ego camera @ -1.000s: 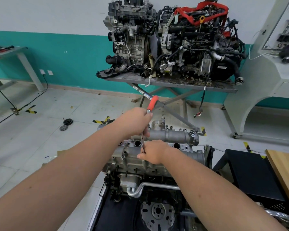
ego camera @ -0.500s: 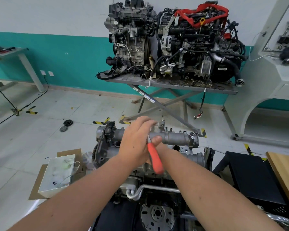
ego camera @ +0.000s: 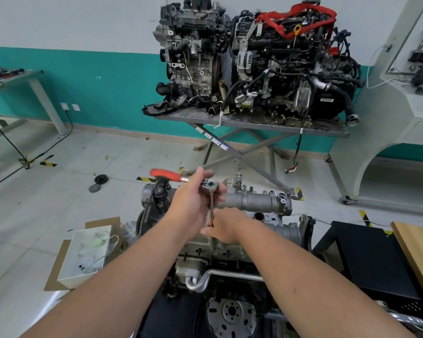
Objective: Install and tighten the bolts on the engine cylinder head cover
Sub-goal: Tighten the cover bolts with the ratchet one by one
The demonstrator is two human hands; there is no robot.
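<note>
Head view: the grey cast-metal engine cylinder head cover sits low centre on its engine. The left hand grips the red-handled ratchet wrench at its head; the right hand pinches the slim steel extension bar upright above the cover.
</note>
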